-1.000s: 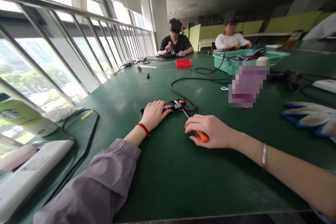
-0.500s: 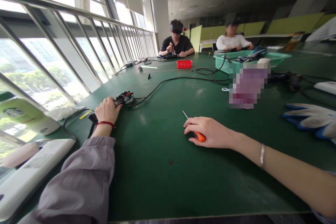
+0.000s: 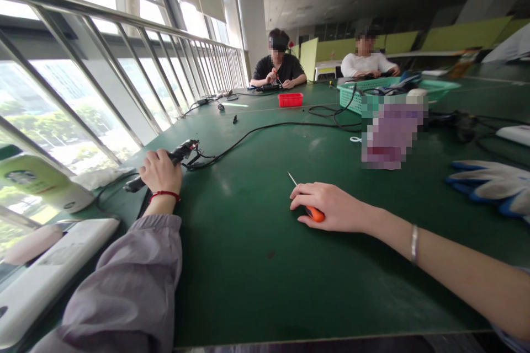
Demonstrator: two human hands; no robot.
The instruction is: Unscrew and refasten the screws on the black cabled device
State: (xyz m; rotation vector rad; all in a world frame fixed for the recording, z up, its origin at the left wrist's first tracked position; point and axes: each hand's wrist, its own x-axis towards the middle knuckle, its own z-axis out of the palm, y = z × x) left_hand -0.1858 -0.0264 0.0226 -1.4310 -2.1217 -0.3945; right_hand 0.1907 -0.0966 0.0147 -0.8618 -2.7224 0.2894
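Note:
My left hand (image 3: 162,172) is closed over a long black corded device (image 3: 180,151) at the left of the green table. Its far end is opened up, with small coloured wires and parts showing, and a black cable runs from there. The other end pokes out left of my hand; the middle is under my fingers. On the tabletop rests my right hand (image 3: 327,205), its fingers curled around a screwdriver (image 3: 315,214). The screwdriver has an orange handle, and its thin metal shaft points away and to the left.
A power bank-like white slab (image 3: 62,270) and a green cup (image 3: 45,185) stand left, near the railing. Ahead are a red tray (image 3: 290,100) and a teal basket (image 3: 350,100). Blue-and-white gloves (image 3: 492,185) lie right. Two people sit at the far side.
My left hand has shifted slightly left and nearer the railing with the black device, whose rear end now shows. My right hand and the screwdriver have stayed put.

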